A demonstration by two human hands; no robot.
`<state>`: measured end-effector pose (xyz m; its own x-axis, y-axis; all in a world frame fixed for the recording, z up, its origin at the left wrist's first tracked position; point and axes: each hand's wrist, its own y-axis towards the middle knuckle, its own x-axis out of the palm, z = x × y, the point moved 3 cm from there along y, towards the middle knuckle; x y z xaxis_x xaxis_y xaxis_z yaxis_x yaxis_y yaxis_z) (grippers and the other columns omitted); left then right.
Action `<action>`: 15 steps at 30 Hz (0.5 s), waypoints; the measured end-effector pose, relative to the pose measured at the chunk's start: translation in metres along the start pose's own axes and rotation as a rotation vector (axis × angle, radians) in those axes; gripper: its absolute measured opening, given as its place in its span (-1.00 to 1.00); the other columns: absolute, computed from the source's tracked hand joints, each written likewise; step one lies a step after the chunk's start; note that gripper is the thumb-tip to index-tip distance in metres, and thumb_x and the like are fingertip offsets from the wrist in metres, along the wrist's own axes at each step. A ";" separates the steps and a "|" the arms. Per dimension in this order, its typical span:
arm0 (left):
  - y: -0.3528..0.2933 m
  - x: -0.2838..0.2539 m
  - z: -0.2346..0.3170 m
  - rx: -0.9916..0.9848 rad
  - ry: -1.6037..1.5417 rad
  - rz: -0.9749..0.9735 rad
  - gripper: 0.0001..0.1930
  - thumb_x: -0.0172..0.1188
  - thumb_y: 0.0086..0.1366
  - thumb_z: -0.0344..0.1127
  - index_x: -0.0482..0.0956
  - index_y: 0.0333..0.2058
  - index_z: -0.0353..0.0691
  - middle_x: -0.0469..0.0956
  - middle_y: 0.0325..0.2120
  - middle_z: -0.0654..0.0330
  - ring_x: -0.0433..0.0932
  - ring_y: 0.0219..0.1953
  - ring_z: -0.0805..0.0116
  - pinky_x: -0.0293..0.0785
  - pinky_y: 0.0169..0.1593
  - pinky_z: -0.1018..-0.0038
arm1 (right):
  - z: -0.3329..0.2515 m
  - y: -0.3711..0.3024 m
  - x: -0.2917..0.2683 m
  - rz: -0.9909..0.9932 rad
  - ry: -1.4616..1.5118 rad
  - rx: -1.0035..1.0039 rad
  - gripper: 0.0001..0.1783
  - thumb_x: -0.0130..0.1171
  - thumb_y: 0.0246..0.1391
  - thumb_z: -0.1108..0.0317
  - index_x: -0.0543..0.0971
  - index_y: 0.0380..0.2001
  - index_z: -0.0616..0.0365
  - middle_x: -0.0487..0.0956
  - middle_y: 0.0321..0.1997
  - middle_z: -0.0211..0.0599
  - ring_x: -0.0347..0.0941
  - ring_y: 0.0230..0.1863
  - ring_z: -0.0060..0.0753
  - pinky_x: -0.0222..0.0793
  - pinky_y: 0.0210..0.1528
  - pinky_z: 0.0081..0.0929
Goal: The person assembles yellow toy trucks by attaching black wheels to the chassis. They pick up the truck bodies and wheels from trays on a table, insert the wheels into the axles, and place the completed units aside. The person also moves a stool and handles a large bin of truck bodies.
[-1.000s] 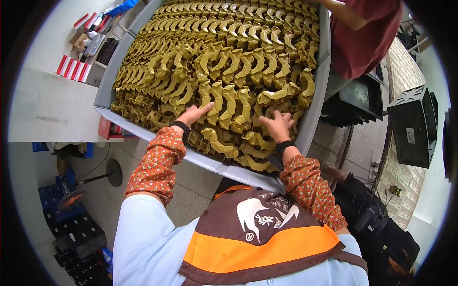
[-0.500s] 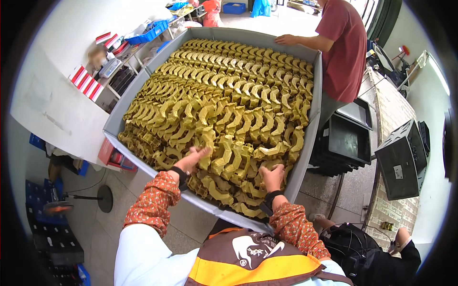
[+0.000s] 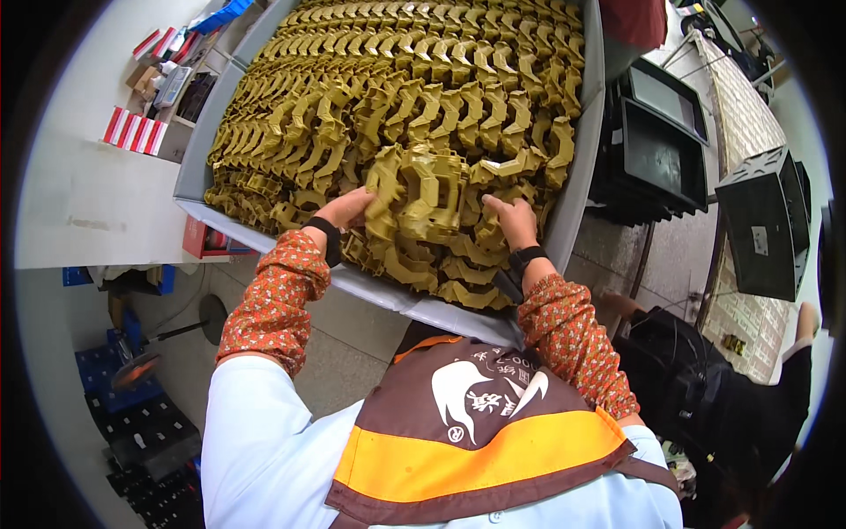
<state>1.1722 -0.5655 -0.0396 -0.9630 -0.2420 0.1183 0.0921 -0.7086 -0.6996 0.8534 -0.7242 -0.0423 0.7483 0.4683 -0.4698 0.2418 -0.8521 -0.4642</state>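
Yellow-gold, curved metal brackets [image 3: 436,53] with lugs at their ends fill a large grey bin [image 3: 582,189] in close rows. At the bin's near side my left hand [image 3: 345,210] is closed on an upright bracket [image 3: 383,189], its fingertips partly hidden behind it. To the right of that bracket stand more upright brackets [image 3: 432,189], pressed together. My right hand [image 3: 514,220] is over the pieces on the right, thumb and fingers apart, with nothing seen between them. Nearer to me, several brackets [image 3: 463,286] lie flatter and less orderly.
Stacked black trays [image 3: 661,154] stand right of the bin, and a black crate [image 3: 762,229] is farther right. Beyond the bin a person's red shirt [image 3: 633,22] shows. Left are red-and-white boxes [image 3: 134,130] and a floor fan [image 3: 137,370]. A person in black is at lower right.
The view has tilted down, so the bin sits higher in the picture. My right hand has moved up beside the upright brackets; my left stays at its bracket, which is now blurred.
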 end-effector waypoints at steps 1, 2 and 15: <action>0.004 0.004 -0.002 -0.034 0.190 0.034 -0.52 0.17 0.37 -0.12 0.41 0.21 -0.09 0.58 -0.02 0.27 0.63 -0.13 0.48 0.63 -0.11 0.33 | 0.005 0.001 0.004 -0.008 -0.009 0.031 -0.23 0.35 -0.15 -0.29 0.66 -0.25 0.34 0.65 -0.11 0.18 0.47 0.08 0.18 0.22 0.18 0.11; 0.001 0.030 0.018 -0.021 0.240 0.055 -0.48 0.19 0.36 -0.10 0.38 0.23 -0.10 0.57 0.00 0.25 0.60 -0.07 0.44 0.58 -0.03 0.32 | 0.011 0.003 0.001 0.000 -0.022 0.011 -0.26 0.36 -0.16 -0.28 0.66 -0.28 0.30 0.65 -0.13 0.14 0.46 0.07 0.16 0.17 0.20 0.13; -0.008 0.034 0.016 0.085 -0.201 -0.278 -0.47 0.18 0.40 -0.20 0.34 0.30 -0.12 0.48 0.16 0.30 0.40 0.21 0.34 0.23 0.32 0.33 | 0.032 0.010 0.020 0.459 0.550 0.043 -0.52 0.47 -0.25 0.23 0.39 -0.41 0.24 0.47 -0.30 0.01 0.39 -0.13 0.07 0.25 0.06 -0.05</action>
<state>1.1428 -0.5785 -0.0185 -0.8858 -0.1523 0.4383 -0.1374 -0.8161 -0.5613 0.8511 -0.7161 -0.0800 0.9743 -0.1303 -0.1838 -0.1880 -0.9197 -0.3446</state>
